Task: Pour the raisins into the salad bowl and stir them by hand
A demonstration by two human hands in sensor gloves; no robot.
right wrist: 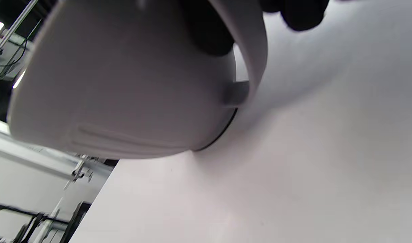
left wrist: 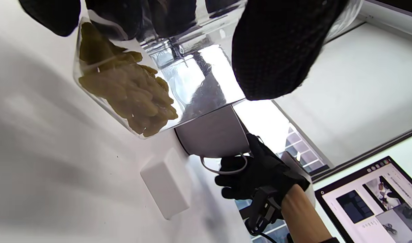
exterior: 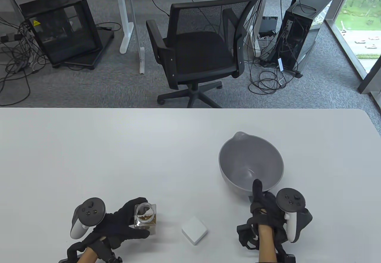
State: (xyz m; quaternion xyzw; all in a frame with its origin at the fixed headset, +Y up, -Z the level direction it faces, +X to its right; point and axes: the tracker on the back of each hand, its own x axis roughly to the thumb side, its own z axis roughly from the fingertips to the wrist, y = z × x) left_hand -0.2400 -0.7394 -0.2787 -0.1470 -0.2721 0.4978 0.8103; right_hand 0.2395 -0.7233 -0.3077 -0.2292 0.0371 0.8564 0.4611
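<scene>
A clear square jar [exterior: 145, 217] with raisins [left wrist: 128, 91] at its bottom sits low on the table's left, lid off. My left hand [exterior: 125, 221] grips it, fingers and thumb curled round its sides. In the left wrist view the jar [left wrist: 165, 77] appears lifted slightly off the table. A grey salad bowl [exterior: 251, 163] with a spout stands at the right; its inside looks bare. My right hand [exterior: 263, 206] holds the bowl's handle [right wrist: 249, 50] at the near rim, thumb up on the edge. In the right wrist view the bowl [right wrist: 125, 84] fills the frame.
A small white square lid [exterior: 194, 230] lies on the table between the hands, also seen as a white block [left wrist: 167, 189]. Beyond the table's far edge stands a black office chair [exterior: 202, 48]. A screen [left wrist: 371, 195] shows at the left wrist view's lower right.
</scene>
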